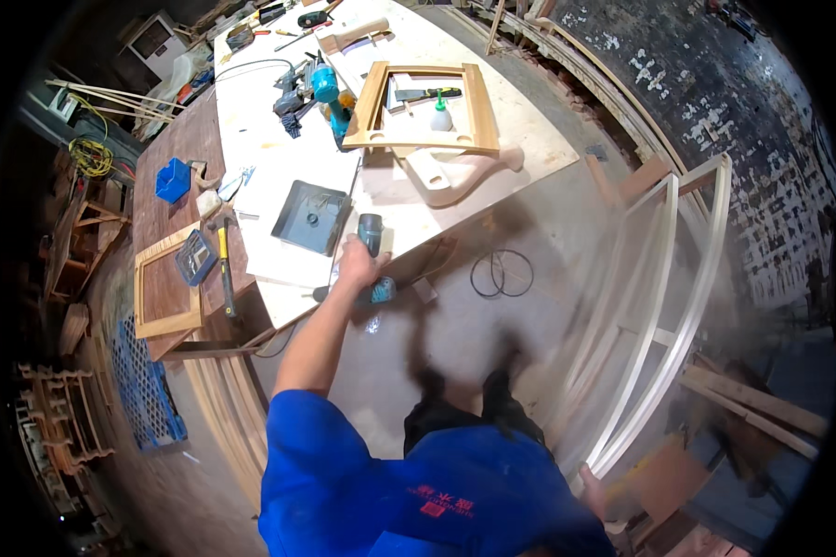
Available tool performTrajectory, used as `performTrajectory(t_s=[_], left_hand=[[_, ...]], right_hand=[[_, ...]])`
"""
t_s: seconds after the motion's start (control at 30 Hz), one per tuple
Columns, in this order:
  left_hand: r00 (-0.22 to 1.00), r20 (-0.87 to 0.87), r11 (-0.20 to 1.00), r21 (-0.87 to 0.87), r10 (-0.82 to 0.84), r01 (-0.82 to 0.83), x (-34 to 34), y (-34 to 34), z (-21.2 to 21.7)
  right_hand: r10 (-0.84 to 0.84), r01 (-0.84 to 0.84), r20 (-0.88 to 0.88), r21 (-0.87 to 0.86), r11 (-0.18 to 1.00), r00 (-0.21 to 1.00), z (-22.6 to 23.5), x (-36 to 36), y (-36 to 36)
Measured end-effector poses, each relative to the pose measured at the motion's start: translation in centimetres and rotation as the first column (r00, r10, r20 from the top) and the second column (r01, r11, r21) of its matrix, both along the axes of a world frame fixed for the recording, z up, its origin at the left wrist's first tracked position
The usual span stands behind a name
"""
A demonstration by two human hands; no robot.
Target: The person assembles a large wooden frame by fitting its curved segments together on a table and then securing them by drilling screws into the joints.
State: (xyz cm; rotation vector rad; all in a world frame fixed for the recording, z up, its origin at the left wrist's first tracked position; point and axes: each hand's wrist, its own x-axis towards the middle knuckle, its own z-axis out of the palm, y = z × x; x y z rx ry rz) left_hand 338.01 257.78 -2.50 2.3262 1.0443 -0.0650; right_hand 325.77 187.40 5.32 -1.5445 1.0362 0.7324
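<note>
My left hand (360, 265) is wrapped round the grip of a teal and black cordless drill (379, 291) at the worktable's near edge. The drill's battery end points away from me and its chuck points left. Beside it on the table lies a dark square tray (311, 217) with small loose parts in it. Low on the right, my right hand (593, 492) is closed at the near end of a long, pale curved wooden frame (683, 320); its fingers show only in part. That frame stands tilted at my right side, slightly blurred.
On the pale worktable (258, 167) are a wooden frame (481, 107), a shaped wooden piece (446, 176), a second teal power tool (325, 85) and a small bottle (440, 116). A yellow-handled hammer (225, 265) lies left. A looped cable (502, 274) is on the floor.
</note>
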Motion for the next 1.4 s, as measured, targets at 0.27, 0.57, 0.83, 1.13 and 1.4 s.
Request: performTrajectory(t_s=[0.27, 0.57, 0.83, 1.13, 1.4], left_hand=[[0.995, 0.042, 0.946, 0.31, 0.087, -0.096, 8.0, 4.2, -2.4], [0.946, -0.14, 0.891, 0.4, 0.291, -0.215, 11.9, 0.1, -0.9], [0.861, 0.43, 0.944, 0.291, -0.272, 0.154, 18.2, -20.8, -2.6], [0.873, 0.459, 0.541, -0.698, -0.164, 0.469, 55.3, -43.7, -2.2], [0.858, 0.473, -0.07, -0.866, 0.202, 0.494, 69.5, -48.5, 8.1]], right_hand=[[-0.042, 0.011, 0.14, 0.213, 0.977, 0.989, 0.2, 11.1, -3.8], [0.362, -0.347, 0.134, -0.122, 0.93, 0.922, 2.3, 23.1, -8.4], [0.303, -0.304, 0.224, -0.028, 0.952, 0.926, -0.2, 35.5, -8.6], [0.491, -0.495, 0.118, 0.006, 0.869, 0.863, 4.3, 55.9, -0.9], [0.57, -0.566, 0.282, -0.103, 0.818, 0.772, 1.3, 69.0, -2.5]])
